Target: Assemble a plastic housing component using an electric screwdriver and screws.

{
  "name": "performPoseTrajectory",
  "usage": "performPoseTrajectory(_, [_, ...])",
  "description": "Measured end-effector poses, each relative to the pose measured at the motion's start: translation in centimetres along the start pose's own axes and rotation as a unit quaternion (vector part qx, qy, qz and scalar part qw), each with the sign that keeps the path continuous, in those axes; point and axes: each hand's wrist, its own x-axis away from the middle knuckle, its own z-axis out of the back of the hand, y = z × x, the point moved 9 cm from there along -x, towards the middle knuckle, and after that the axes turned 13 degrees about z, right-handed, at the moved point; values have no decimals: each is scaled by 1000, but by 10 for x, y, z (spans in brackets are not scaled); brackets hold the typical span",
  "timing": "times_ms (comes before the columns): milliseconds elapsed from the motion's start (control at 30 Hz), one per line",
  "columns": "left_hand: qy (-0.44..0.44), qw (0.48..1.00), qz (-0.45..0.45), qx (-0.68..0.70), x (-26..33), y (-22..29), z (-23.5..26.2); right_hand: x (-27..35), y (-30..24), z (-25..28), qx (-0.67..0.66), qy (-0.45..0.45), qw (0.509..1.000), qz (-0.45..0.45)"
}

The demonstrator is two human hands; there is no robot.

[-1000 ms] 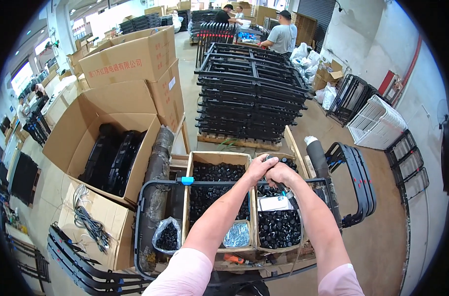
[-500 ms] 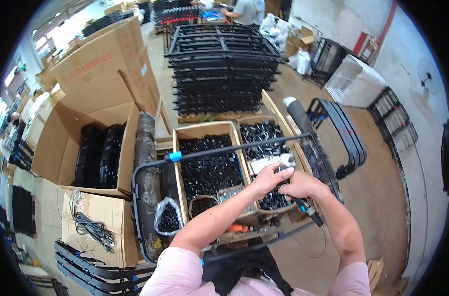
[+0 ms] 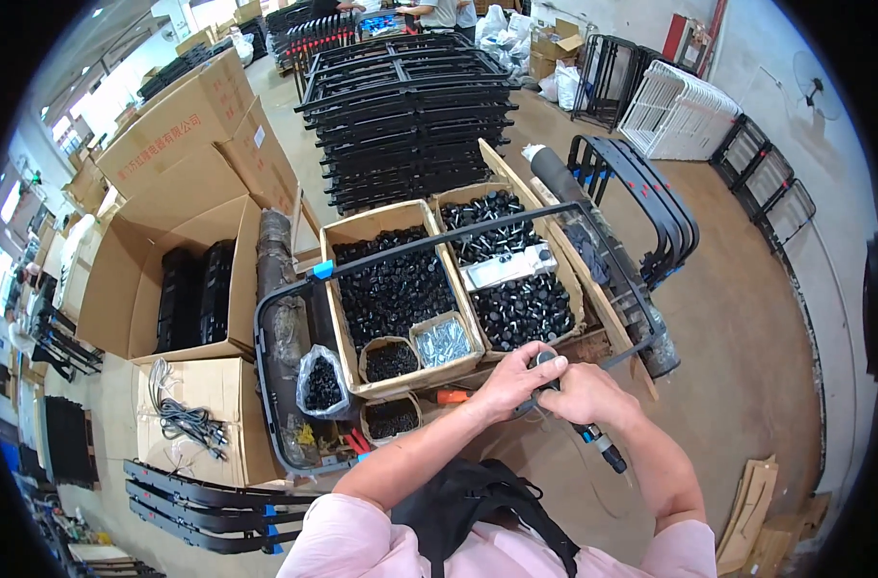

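Observation:
My right hand [image 3: 589,393] is closed around a black power screwdriver [image 3: 603,447] with a blue band, its end pointing down to the lower right. Against it, my left hand [image 3: 512,383] is closed with its thumb at a dark rounded piece [image 3: 547,364]; whether that belongs to the tool or is separate, I cannot tell. Both hands are above the near rail of a black tubular frame [image 3: 400,252], which lies across two open boxes. Its left corner carries a blue clip [image 3: 323,270]. My fingers hide part of the near rail.
The left parts box [image 3: 331,332] holds black caps; the right one [image 3: 576,306] holds black-headed bolts, with a silver metal block [image 3: 509,268] on top. Silver screws [image 3: 443,342] fill a small carton. Beyond stand stacked black frames [image 3: 415,125]; a large cardboard box [image 3: 111,279] is at left.
My hands have drawn nearer, away from over the right parts box, with the screwdriver still gripped. The metal block and small cartons now show more fully. The whole view has shifted.

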Motion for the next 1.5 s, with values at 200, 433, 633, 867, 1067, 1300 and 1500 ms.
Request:
performPoseTrajectory(200, [71,995,-60,-32,13,-23,-7,26,3,-17,10,27,999,14])
performPoseTrajectory(433, [91,994,-46,-32,12,-34,-12,41,2,-18,-18,24,1000,-1])
performPoseTrajectory(633, [90,993,-62,-45,21,-36,-13,43,-1,-26,26,79,996,28])
performPoseTrajectory(867, [95,991,-67,-66,25,-42,-11,44,-3,-37,17,59,998,25])
performPoseTrajectory(1067, [92,989,-64,-99,26,-45,-8,37,3,-48,28,71,997,22])
performPoseTrajectory(1300, [89,987,-83,-105,24,-46,-13,13,21,-61,6,50,996,69])
performPoseTrajectory(1500, [80,988,-78,-108,28,-45,-13,24,7,-56,-1,45,998,38])
